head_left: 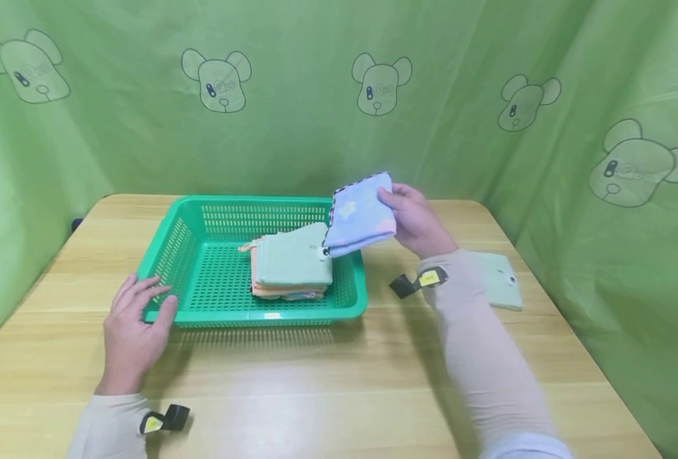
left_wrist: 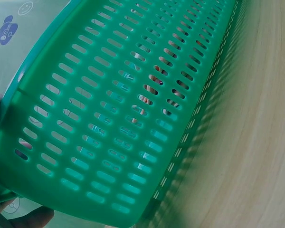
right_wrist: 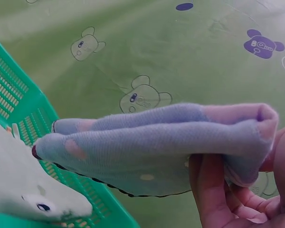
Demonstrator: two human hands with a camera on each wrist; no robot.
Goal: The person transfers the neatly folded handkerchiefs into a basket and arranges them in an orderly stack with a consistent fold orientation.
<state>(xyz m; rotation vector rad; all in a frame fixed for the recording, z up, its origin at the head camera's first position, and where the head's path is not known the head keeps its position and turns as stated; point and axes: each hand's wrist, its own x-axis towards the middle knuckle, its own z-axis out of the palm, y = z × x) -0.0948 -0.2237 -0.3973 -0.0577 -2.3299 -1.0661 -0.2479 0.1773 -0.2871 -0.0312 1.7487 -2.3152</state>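
My right hand [head_left: 421, 217] pinches a folded blue towel [head_left: 358, 213] with pink patches and a dark-checked edge, thumb on top and fingers beneath. In the right wrist view the folded layers of the towel [right_wrist: 147, 142] show, held up over the basket's right end. My left hand [head_left: 138, 325] holds the front left corner of a green plastic basket [head_left: 270, 315], fingers over its rim. Inside the basket, toward the right, lies a stack of folded towels with a light green towel [head_left: 293, 261] on top and orange edges below. In the right wrist view that green towel [right_wrist: 33, 190] shows an eye design.
Another light green folded towel [head_left: 501, 280] lies on the wooden table [head_left: 293, 395], right of the basket, partly hidden by my right sleeve [head_left: 476, 338]. A green curtain [head_left: 304, 140] with animal heads hangs around the table's back and sides.
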